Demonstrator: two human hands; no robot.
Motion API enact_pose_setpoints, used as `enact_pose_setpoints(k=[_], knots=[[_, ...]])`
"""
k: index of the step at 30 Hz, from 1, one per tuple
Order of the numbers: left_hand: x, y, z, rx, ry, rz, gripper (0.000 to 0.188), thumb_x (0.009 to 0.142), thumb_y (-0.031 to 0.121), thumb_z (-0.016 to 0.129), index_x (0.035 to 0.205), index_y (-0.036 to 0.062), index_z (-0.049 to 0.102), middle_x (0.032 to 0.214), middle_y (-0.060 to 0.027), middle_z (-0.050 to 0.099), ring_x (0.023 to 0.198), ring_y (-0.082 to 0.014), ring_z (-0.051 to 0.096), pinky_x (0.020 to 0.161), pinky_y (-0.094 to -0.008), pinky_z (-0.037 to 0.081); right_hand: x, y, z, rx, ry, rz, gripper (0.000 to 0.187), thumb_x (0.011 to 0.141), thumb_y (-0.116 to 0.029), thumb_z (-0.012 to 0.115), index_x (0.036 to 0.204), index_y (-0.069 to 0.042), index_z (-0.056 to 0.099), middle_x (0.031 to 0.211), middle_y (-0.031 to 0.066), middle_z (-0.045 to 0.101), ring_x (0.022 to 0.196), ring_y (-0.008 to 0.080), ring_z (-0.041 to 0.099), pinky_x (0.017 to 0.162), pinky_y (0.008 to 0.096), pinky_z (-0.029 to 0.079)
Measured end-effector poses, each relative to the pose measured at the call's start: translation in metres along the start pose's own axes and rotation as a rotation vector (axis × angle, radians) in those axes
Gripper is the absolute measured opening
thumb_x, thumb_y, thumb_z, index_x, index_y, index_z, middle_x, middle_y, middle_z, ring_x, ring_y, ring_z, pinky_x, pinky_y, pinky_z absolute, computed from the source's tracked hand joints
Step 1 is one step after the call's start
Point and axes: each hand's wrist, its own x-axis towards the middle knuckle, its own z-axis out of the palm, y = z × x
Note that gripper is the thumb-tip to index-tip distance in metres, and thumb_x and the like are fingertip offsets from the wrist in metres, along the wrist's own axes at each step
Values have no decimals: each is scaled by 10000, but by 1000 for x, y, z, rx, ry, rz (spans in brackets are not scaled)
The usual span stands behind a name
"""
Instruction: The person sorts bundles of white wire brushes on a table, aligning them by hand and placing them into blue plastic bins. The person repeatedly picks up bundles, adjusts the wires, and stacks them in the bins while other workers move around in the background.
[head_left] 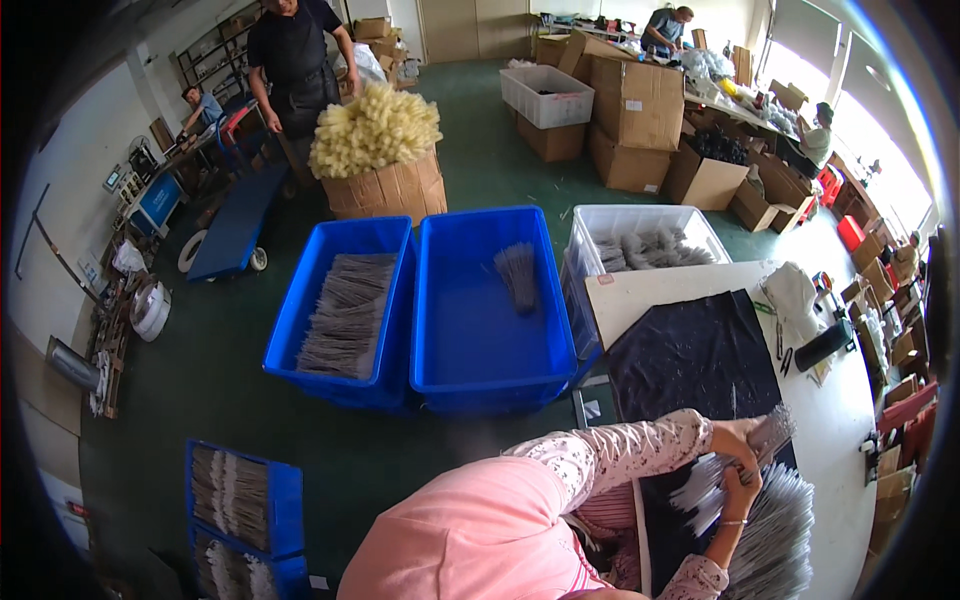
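Neither of my hands shows in this view. Close by at the bottom, a person in a pink head covering (460, 530) and flowered sleeves leans toward a pale table (840, 430). That person's two hands (740, 462) are closed around a bundle of thin grey bristles (772, 432). Below those hands, a large pile of loose grey bristles (780, 530) lies on the table. A dark cloth (690, 350) covers part of the tabletop. In the right blue crate (465, 335) stands one bristle bundle (515, 278); the left blue crate (285, 335) holds many.
A white crate (650, 214) with more bristles stands behind the table. Scissors (786, 360) and a black cylinder (822, 345) lie on it. Smaller blue crates (286, 505) sit lower left. Farther off are a blue cart (240, 220), cardboard boxes (635, 105) and a standing person (298, 60).
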Motion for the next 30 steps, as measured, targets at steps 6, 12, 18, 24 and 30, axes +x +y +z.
enact_pose_setpoints(k=[6, 12, 18, 24, 30], knots=[[12, -15, 21, 269, -223, 135, 341, 621, 107, 701, 933, 29, 587, 816, -38, 620, 786, -127, 583, 708, -293, 493, -12, 20, -21, 32, 6, -68, 192, 754, -110, 716, 889, -19, 614, 864, 5, 575, 731, 61, 488, 626, 218, 414], [5, 30, 55, 201, -213, 127, 285, 669, 91, 647, 933, 20, 566, 814, -52, 609, 770, -128, 567, 712, -306, 484, -36, 10, -42, -218, 156, -108, 358, 892, -236, 573, 1104, 51, 540, 1013, 70, 560, 887, 143, 514, 796, 286, 437], [4, 43, 57, 388, -131, 230, 474, 736, 173, 696, 1124, -42, 526, 940, -187, 627, 898, -283, 608, 833, -375, 460, -15, -26, -52, -41, 493, -417, 570, 973, -441, 332, 1204, 53, 497, 1181, 155, 534, 1108, 249, 491, 976, 408, 366], [-6, -15, 39, 632, -74, 279, 595, 737, 174, 717, 1235, -47, 480, 1004, -232, 628, 950, -365, 615, 846, -406, 470, -19, -180, -34, -559, 169, -794, 522, 988, -387, 296, 1275, 9, 478, 1339, 202, 460, 1319, 312, 354, 1123, 483, 170], [-15, -22, 36, 514, 19, 308, 548, 705, 172, 721, 1180, -5, 511, 1000, -203, 636, 954, -355, 613, 836, -403, 477, 5, -175, 4, -790, -238, -212, 381, 966, -244, 374, 1113, 23, 602, 1219, 195, 575, 1262, 359, 437, 1111, 458, 211]])
